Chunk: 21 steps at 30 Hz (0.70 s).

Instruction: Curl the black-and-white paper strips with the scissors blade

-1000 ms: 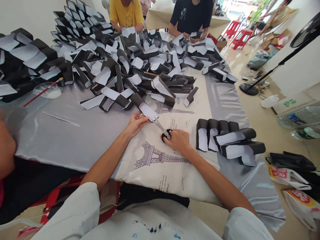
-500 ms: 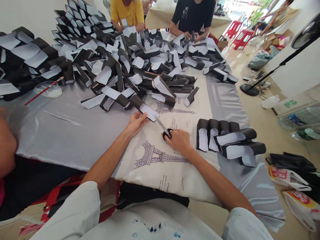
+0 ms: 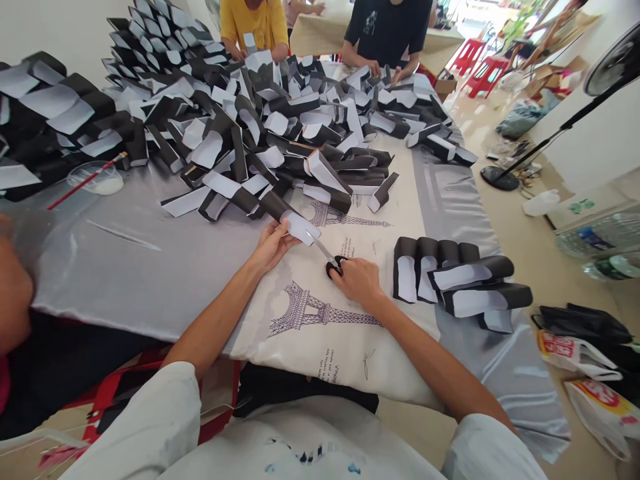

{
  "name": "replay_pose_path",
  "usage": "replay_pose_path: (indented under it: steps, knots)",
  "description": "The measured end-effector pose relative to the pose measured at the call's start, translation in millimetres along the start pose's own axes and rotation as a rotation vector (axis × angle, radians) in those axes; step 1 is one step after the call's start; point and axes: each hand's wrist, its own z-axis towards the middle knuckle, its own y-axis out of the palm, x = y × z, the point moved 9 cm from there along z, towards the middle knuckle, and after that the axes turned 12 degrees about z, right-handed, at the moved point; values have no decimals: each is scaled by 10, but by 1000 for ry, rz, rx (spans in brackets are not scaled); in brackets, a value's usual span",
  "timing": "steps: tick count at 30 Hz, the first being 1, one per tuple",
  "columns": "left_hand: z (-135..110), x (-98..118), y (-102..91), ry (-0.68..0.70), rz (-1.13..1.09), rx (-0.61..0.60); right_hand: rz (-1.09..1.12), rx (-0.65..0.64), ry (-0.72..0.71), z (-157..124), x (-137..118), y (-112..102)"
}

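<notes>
My left hand (image 3: 273, 247) grips a folded black strip of card with a white paper end (image 3: 287, 219), holding it up just off the cloth. My right hand (image 3: 357, 283) is shut on a pair of scissors with black handles (image 3: 335, 267). The scissors' steel blades (image 3: 323, 250) point up and left, their tips reaching the white end of the strip. Part of the handles is hidden by my fingers. A group of similar black-and-white pieces (image 3: 450, 280) lies to the right of my right hand.
A large heap of black-and-white pieces (image 3: 270, 133) covers the far table. A bowl with a red-handled brush (image 3: 95, 179) sits left. A cloth printed with Eiffel Towers (image 3: 310, 333) lies under my hands. Co-workers (image 3: 385, 33) stand beyond; bags (image 3: 575, 340) lie on the floor right.
The strip's white end has shifted slightly right, with the scissor tips now against it. The co-workers' hands have moved a little at the far end of the table.
</notes>
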Motion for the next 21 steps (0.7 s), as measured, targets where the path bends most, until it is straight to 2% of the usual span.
replay_pose_path:
  steps: [5, 21]
  knots:
    - [4, 27, -41, 5, -31, 48, 17, -6, -4, -6, -11, -3]
    - [-39, 61, 34, -26, -38, 34, 2, 13, 6, 3, -1, -2]
